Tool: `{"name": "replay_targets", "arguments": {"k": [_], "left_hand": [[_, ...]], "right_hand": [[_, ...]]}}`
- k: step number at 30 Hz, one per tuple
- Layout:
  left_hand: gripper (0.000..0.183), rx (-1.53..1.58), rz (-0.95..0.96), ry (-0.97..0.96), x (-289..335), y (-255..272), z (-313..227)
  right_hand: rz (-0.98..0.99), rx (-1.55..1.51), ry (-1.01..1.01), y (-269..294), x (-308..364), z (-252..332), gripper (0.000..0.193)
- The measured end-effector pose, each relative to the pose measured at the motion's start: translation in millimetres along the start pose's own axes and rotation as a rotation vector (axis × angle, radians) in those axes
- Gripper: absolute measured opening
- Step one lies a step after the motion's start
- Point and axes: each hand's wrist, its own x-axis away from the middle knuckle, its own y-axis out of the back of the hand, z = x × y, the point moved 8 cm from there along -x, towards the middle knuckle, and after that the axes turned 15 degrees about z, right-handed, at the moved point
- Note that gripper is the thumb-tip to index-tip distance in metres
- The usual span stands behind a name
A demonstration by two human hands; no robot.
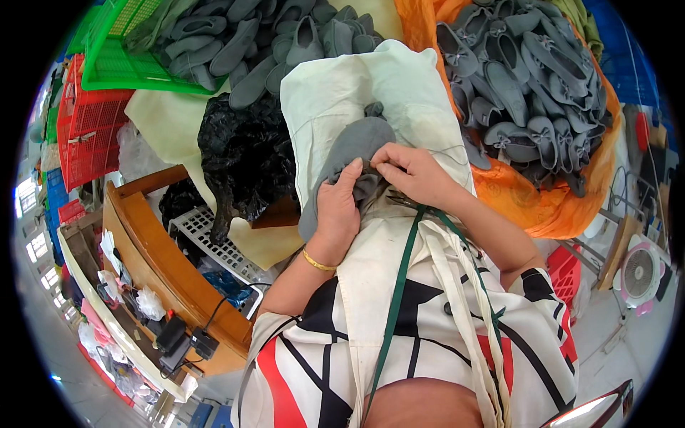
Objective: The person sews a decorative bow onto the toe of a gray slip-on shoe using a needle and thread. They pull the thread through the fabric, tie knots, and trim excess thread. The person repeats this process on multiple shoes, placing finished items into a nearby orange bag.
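A grey cloth slipper shoe (362, 138) lies over my lap, sole side partly up. My left hand (337, 214) is closed around its near part, thumb pressed on the fabric. At the shoe's right edge my right hand (414, 173) pinches with thumb and forefinger. What is between those fingertips is too small to make out. A thin dark thread (448, 149) curves out beside the right hand. Under the shoe spreads a white cloth (317, 93) covering my knees. Small dark metal handles, perhaps of a tool, show below my right wrist.
Grey shoes (246, 50) are heaped at the far left by a green crate (107, 53). More, with bows, fill an orange sack (549, 210) at right. A black plastic bag (239, 143) and a wooden drawer unit (168, 264) stand left. A fan (640, 274) is far right.
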Motion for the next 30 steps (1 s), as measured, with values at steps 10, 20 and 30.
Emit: {"name": "replay_targets", "arguments": {"k": [10, 20, 30], "left_hand": [[0.009, 0.034, -0.058, 0.03, -3.1, 7.5, 0.0], [0.019, 0.018, -0.022, 0.019, -4.5, 12.6, 3.6], [0.02, -0.137, 0.074, 0.077, 1.0, -2.0, 11.2]], "right_hand": [[-0.033, 0.037, 0.082, 0.0, 0.3, 2.6, 0.016], [-0.137, 0.116, 0.058, -7.9, 0.1, 4.0, 0.011], [-0.123, 0.185, -0.004, 5.4, -8.6, 23.6, 0.01]]}}
